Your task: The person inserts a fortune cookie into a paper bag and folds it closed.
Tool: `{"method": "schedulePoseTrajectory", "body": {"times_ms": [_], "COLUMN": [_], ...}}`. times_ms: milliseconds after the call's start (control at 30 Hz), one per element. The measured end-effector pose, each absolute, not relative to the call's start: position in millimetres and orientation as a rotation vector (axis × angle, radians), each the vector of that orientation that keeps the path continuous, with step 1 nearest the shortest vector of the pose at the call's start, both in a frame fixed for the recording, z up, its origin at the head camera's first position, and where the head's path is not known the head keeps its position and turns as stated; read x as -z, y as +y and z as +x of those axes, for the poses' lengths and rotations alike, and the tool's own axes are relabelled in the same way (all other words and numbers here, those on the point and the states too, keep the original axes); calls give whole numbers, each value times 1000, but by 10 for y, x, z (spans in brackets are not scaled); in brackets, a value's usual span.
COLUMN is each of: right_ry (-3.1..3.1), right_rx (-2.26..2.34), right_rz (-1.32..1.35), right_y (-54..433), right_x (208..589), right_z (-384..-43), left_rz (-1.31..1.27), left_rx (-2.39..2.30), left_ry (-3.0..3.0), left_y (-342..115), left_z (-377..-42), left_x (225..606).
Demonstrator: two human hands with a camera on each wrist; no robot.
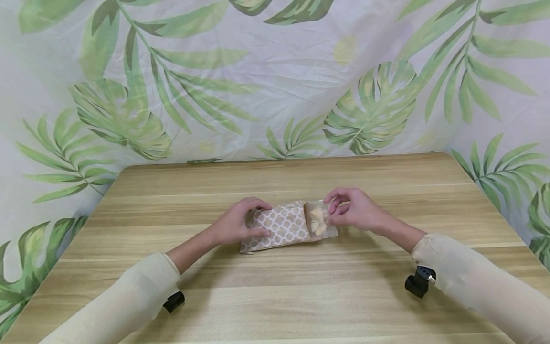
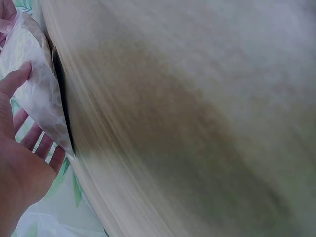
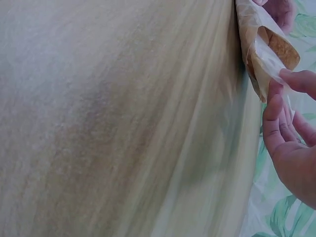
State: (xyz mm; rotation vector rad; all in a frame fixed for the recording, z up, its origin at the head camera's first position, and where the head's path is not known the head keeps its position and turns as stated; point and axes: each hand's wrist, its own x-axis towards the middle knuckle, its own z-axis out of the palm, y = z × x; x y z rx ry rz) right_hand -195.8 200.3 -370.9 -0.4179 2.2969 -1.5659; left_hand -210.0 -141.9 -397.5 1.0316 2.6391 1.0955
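A brown paper bag [image 1: 281,223] with a white lattice print lies across the middle of the table, its mouth facing right. My left hand [image 1: 236,222] grips the bag's left part, thumb on the near side and fingers at the far side. Out of the mouth sticks a clear plastic pouch [image 1: 318,220] with a pale, cream-coloured item inside. My right hand [image 1: 355,210] pinches the pouch's outer end between thumb and fingers. In the right wrist view, the paper bag's mouth [image 3: 282,48] gapes around the pouch [image 3: 266,55]; the rest of the pouch is hidden inside.
The wood-grain table [image 1: 275,296] extends around the bag, with its back edge against a leaf-printed cloth [image 1: 283,86]. Small black cameras [image 1: 417,285] are strapped below both light sleeves [image 1: 477,282].
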Motion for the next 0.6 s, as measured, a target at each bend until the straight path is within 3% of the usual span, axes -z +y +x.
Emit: {"method": "schedulePoseTrajectory", "body": {"times_ms": [600], "right_ry": [2287], "right_rx": [1536], "right_rz": [-380], "right_y": [1966], "right_x": [3686], "right_z": [-1997], "left_rz": [1013], "left_rx": [-1084], "left_ry": [2633], "left_y": [-1408], "left_z": [-2109], "left_x": [3983]}}
